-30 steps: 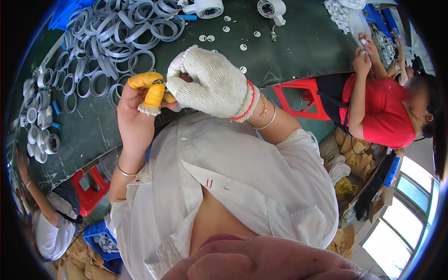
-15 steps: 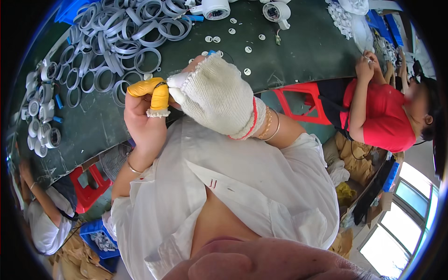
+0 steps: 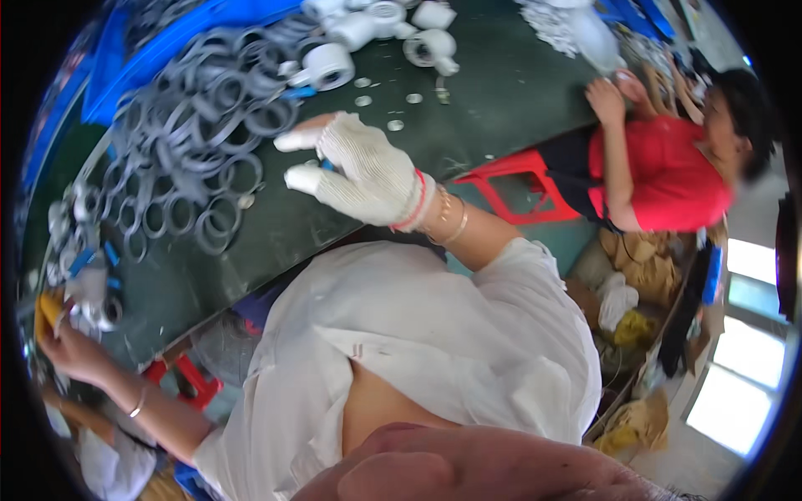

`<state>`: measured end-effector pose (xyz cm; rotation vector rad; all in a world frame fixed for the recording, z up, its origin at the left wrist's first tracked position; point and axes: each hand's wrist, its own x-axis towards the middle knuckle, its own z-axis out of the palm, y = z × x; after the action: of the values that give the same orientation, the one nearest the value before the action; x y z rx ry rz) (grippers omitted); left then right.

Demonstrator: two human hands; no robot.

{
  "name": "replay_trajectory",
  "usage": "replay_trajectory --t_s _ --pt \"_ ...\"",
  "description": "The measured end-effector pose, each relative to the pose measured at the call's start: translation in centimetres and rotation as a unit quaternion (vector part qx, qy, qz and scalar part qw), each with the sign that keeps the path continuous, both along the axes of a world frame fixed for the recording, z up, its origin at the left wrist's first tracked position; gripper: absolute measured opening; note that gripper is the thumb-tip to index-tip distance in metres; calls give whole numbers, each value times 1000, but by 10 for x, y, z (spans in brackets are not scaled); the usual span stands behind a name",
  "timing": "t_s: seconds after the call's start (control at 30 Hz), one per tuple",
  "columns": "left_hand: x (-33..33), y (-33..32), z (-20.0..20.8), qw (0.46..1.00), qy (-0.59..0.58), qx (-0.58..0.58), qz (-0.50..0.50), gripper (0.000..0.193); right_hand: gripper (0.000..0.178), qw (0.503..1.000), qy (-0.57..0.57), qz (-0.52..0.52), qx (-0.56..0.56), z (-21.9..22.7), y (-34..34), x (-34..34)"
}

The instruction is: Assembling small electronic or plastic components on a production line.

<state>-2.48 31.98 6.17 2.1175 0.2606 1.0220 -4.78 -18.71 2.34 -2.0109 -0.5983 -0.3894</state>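
Observation:
My right hand [image 3: 359, 171], in a white knit glove with a red-edged cuff, hovers over the near part of the dark green table. Its thumb and fingers are spread apart. A bit of blue [image 3: 327, 165] shows in the gap between them; I cannot tell whether it lies on the table or touches the palm. Far to the left, my left hand [image 3: 77, 346] reaches the pile of white lamp-like housings [image 3: 88, 288], a yellow cover [image 3: 48, 316] on a finger. Its fingertips are blurred at the pile, so any hold is unclear.
Many grey rings [image 3: 188, 159] are heaped at the left of the table, beside a blue bin [image 3: 104, 83]. White housings [image 3: 327, 67] and small white discs [image 3: 395, 125] lie farther back. A red stool [image 3: 510, 192] and a co-worker in a red shirt [image 3: 668, 175] are on the right.
My hands were together near the table's front edge; now the left has swung far left to the housings. The right glove has opened out. The whole view has shifted.

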Motion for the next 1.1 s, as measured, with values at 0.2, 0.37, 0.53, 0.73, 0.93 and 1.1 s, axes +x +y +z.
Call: replay_trajectory --t_s 0.2,0.37,0.53,0.73,0.93,1.1 --pt "97 185 -39 937 184 296 30 53 35 900 -151 -367 -181 -32 -113 85" --pt "84 9 -78 969 168 164 -81 53 58 923 48 -375 -72 -30 -137 75" --pt "-41 -245 -82 846 174 -79 -498 60 40 965 158 -114 177 0 -11 3" --pt "-63 -281 -89 676 129 -601 -408 64 34 988 104 103 53 -16 30 1" --pt "-67 -224 -96 748 222 -503 -371 67 23 955 36 67 -288 -41 63 43" --pt "-72 -231 -78 837 225 -265 -422 62 26 955 -29 63 -288 -38 39 38"
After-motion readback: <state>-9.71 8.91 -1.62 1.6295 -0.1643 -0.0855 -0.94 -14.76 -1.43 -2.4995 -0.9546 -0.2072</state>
